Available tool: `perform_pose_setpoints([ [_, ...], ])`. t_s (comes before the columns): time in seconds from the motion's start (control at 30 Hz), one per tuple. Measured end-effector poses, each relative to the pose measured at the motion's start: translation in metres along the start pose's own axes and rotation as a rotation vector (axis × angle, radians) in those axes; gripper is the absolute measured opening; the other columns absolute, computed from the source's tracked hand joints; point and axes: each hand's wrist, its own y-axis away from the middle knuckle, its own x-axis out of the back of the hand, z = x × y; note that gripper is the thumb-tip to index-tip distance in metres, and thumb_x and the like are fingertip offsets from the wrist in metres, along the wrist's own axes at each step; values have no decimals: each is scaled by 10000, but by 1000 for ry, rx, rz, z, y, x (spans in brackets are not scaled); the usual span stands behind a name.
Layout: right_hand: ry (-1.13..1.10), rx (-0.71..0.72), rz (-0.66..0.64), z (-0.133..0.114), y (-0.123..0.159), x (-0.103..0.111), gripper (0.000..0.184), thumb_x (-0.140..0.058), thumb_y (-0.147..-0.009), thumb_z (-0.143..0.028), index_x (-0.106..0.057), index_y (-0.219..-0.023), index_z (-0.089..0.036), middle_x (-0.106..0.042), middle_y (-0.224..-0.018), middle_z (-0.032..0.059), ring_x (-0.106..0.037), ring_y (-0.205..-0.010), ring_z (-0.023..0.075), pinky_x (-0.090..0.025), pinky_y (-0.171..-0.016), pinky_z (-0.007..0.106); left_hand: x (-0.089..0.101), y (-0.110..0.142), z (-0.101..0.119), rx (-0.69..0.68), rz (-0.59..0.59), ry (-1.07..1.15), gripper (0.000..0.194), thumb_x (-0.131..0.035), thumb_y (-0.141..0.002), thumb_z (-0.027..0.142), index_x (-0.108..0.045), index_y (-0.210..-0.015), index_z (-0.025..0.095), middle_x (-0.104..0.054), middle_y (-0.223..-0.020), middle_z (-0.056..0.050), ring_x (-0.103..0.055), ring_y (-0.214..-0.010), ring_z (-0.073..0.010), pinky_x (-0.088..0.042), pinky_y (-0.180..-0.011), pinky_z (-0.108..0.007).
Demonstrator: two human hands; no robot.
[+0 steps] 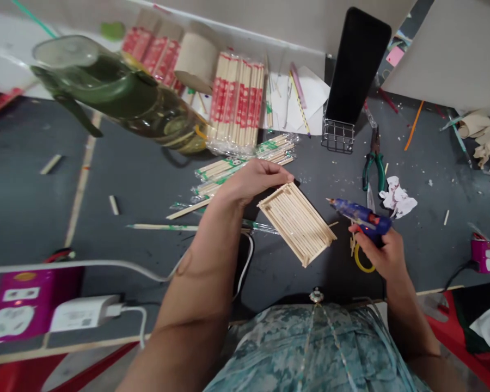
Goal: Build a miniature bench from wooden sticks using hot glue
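pretty clearly a crafting spot, home or small workshop, can't tell which | scuffed dark worktop [424, 239] | packaged wooden sticks [237, 103] left of the phone [353, 65] | pliers [375, 152] just below-right of phone | glue gun [361, 215] further below phone

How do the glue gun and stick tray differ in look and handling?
The glue gun is blue, while the stick tray is pale wood. The glue gun has a narrow nozzle; the stick tray is a rectangle of parallel sticks. The right hand grips the glue gun; the left hand, the stick tray. Both are hand-held.
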Motion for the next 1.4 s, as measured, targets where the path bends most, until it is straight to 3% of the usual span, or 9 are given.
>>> perform_pose_setpoints([
  [0.1, 92, 129, 9, -8, -13, -15, 242, -645, -922, -443, -717, -1007, -228, -763, -962, 88, -715, -839, 244, -564, -772, 348, -1, 1, 2, 2, 2, 17, 147, -801, -679, 321, -766, -668, 179, -726, -641, -41, -631, -534, -140, -487, -524, -245],
  [0.23, 160, 228, -45, -16, -31, -25, 265, -602, -958, -427, -697, -1090, -218, -760, -992, 92, -716, -918, 252, -557, -850, 348, -2, 3, 4, -15, 12, 19, 105, -795, -679, 281, -761, -635, 191, -718, -621, -36, -628, -522, -141, -488, -514, -247],
  [0.5, 231, 322, -107, -27, -51, -38, 322, -544, -991, -426, -670, -1194, -210, -748, -1030, 105, -708, -937, 252, -549, -866, 348, 0, 0, 0, -80, -43, 36, 112, -774, -701, 295, -768, -638, 203, -718, -617, -25, -624, -517, -134, -491, -530, -244],
  [0.93, 242, 455, -33, -26, -55, -43, 263, -555, -991, -393, -658, -1141, -202, -760, -975, 78, -733, -894, 236, -589, -801, 329, 2, 1, 0, -90, -75, 28, 127, -761, -739, 287, -773, -704, 166, -719, -624, -20, -609, -525, -112, -484, -552, -224],
  [1.4, 269, 461, -31, -28, -55, -43, 237, -558, -994, -367, -660, -1134, -206, -767, -973, 75, -742, -907, 237, -590, -801, 323, 3, -1, -2, -104, -79, 30, 129, -765, -723, 291, -765, -681, 169, -715, -616, -11, -600, -530, -103, -477, -553, -215],
])
